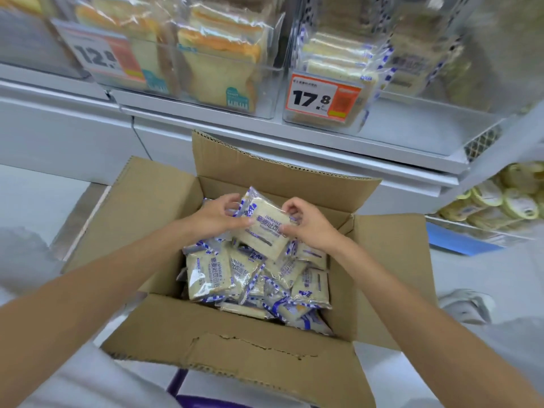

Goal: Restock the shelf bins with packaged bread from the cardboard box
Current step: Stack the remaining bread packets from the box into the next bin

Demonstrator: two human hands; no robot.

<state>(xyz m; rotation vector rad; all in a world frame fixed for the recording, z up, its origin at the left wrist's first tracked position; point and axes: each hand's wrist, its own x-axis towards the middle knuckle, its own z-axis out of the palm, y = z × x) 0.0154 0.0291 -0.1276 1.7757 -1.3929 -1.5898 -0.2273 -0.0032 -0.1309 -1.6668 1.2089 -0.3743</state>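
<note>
- We see the open cardboard box (182,343) below the shelf bins (321,113); its lower contents are hidden under loose packets.
- We hold one bread packet (266,231) above the pile, tilted, long axis running upper-left to lower-right.
- Our left hand (219,214) and right hand (309,223) pinch its opposite edges, covering part of the print.

At the right edge of the frame we see a wire basket (482,231) heaped with round yellow-lidded packs (512,201). Below it lies a blue panel (459,241). Lower right, a white shoe (468,304) rests on the pale floor (35,195). A purple frame (179,384) shows at the bottom centre.
</note>
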